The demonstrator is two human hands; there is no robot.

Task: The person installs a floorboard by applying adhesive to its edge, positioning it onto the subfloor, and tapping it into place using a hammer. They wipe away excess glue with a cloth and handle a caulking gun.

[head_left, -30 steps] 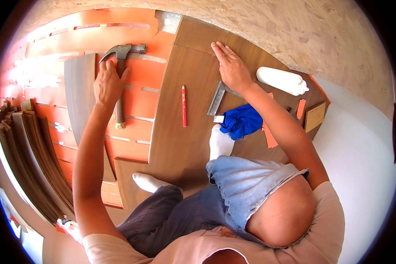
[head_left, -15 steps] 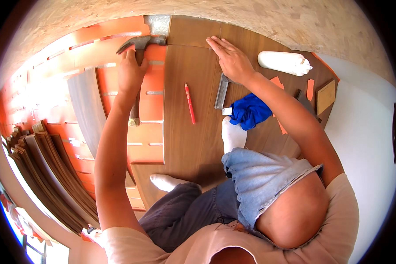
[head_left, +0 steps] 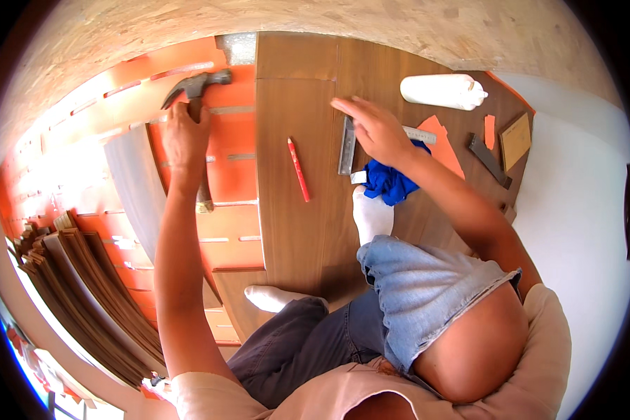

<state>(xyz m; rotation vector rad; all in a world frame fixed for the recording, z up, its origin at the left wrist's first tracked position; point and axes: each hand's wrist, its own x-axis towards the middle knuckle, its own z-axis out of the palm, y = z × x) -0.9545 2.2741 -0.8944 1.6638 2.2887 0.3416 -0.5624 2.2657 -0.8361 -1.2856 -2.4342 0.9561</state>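
Two hands are at work on the floor. A claw hammer (head_left: 192, 98) is gripped near its head by the left hand (head_left: 184, 136), over the orange underlay (head_left: 227, 175). The right hand (head_left: 374, 129), fingers open and flat, is pressed on a brown plank (head_left: 294, 231) beside a steel square (head_left: 348, 143) and a red pencil (head_left: 299, 169).

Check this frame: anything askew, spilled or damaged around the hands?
No spill or damage shows. One oddity: the white tube lies on its side on the laid brown planks, with a blue cloth, red pencil and metal square loose nearby. Left hand grips the hammer; right hand presses the planks.
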